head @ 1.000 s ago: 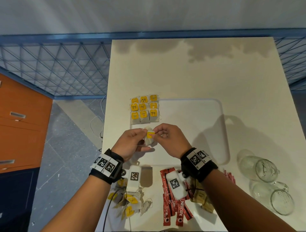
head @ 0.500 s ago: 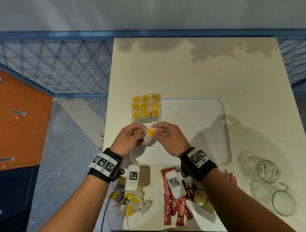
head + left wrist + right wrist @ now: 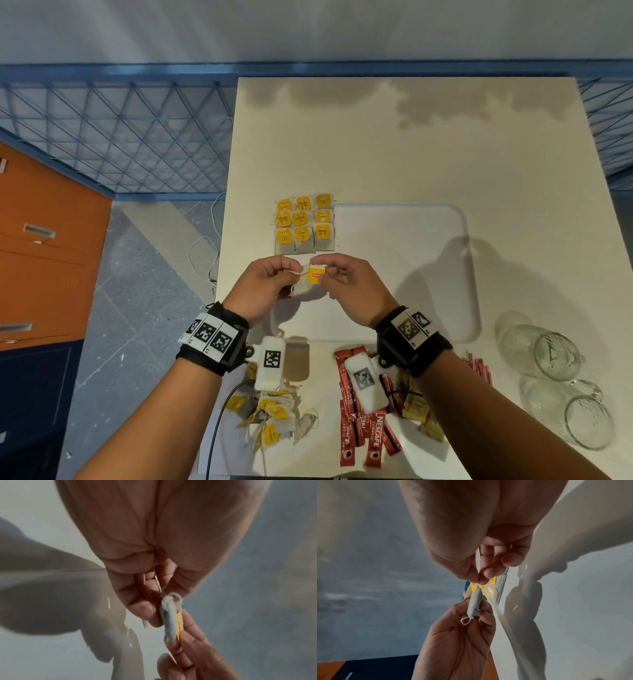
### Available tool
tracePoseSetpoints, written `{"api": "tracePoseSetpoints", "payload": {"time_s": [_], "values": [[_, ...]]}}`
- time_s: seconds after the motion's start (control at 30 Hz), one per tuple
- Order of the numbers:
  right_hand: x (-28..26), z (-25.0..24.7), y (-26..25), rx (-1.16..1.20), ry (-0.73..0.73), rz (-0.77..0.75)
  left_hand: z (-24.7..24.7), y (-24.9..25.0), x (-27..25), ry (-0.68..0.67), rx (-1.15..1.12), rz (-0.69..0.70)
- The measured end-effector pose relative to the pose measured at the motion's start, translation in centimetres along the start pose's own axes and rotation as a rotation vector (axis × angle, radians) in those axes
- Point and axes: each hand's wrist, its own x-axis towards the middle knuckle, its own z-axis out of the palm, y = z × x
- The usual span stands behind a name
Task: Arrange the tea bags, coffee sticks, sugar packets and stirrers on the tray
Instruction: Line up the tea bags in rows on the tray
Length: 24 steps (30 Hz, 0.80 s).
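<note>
Centrally, both hands raised together above the near-left part of the white tray, palms turned inward, wrists bent, forearms converging from the near edge of the surface. Left hand: fingers curled, thumb and forefinger pinching the paper pouch of one tea bag. Right hand: fingers curled, thumb and forefinger pinching the yellow tag of the same bag. Seen edge-on from the left wrist: tea bag held between fingertips of both hands. Behind the hands: nine tea bags in a grid at the tray's far-left corner. Near edge: loose tea bag pile, red coffee sticks, two glass mugs.
</note>
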Motion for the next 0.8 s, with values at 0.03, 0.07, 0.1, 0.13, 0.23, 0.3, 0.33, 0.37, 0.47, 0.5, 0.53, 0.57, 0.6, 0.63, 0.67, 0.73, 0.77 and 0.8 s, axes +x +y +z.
{"api": "tracePoseSetpoints", "payload": {"time_s": [0.03,0.07,0.1,0.13,0.23,0.3,0.33,0.37,0.47,0.5,0.53,0.57,0.6,0.63,0.67,0.73,0.77,0.8], "values": [[0.0,-0.1,-0.1,0.01,0.006,-0.008,0.0,0.0,0.0,0.004,-0.012,-0.005],[-0.1,-0.2,-0.2,0.018,0.011,-0.013,0.0,0.0,0.0,0.0,-0.028,-0.01],[-0.1,-0.2,-0.3,0.024,0.015,-0.016,0.0,0.1,0.0,-0.008,-0.044,-0.016],[-0.2,-0.3,-0.4,0.03,0.017,-0.02,0.1,0.1,0.0,-0.015,-0.051,-0.013],[-0.2,-0.4,-0.4,0.044,0.018,-0.034,0.4,0.2,-0.1,-0.005,0.044,0.053],[-0.1,-0.2,-0.5,0.023,0.014,-0.054,0.5,0.2,-0.2,-0.014,0.098,0.099],[0.0,-0.1,-0.4,0.007,0.01,-0.068,0.6,0.2,-0.2,-0.023,0.106,0.117],[0.1,0.0,-0.4,-0.014,0.006,-0.08,0.5,0.1,-0.1,-0.027,0.113,0.132],[0.4,0.1,0.0,-0.085,0.008,-0.057,0.3,0.1,0.1,-0.034,0.107,0.145],[0.4,0.1,0.1,-0.106,0.011,-0.046,0.2,0.1,0.1,-0.034,0.1,0.146],[0.4,0.1,0.2,-0.118,0.011,-0.035,0.2,0.1,0.1,-0.03,0.095,0.145],[0.4,0.1,0.2,-0.129,0.008,-0.028,0.1,0.0,0.1,-0.025,0.091,0.143],[0.4,0.2,0.2,-0.142,0.004,-0.025,0.1,0.0,0.0,-0.023,0.083,0.14],[0.4,0.2,0.2,-0.157,0.003,-0.024,0.0,-0.1,0.0,-0.022,0.076,0.137],[0.5,0.3,0.2,-0.171,0.008,-0.019,0.0,-0.1,-0.1,-0.024,0.069,0.131],[0.7,0.5,0.4,-0.185,0.025,0.008,-0.1,-0.1,-0.3,-0.026,0.053,0.12],[0.8,0.6,0.5,-0.189,0.034,0.023,-0.1,-0.2,-0.4,-0.024,0.046,0.115],[0.9,0.7,0.6,-0.19,0.04,0.037,-0.1,-0.2,-0.5,-0.019,0.043,0.114]]}}
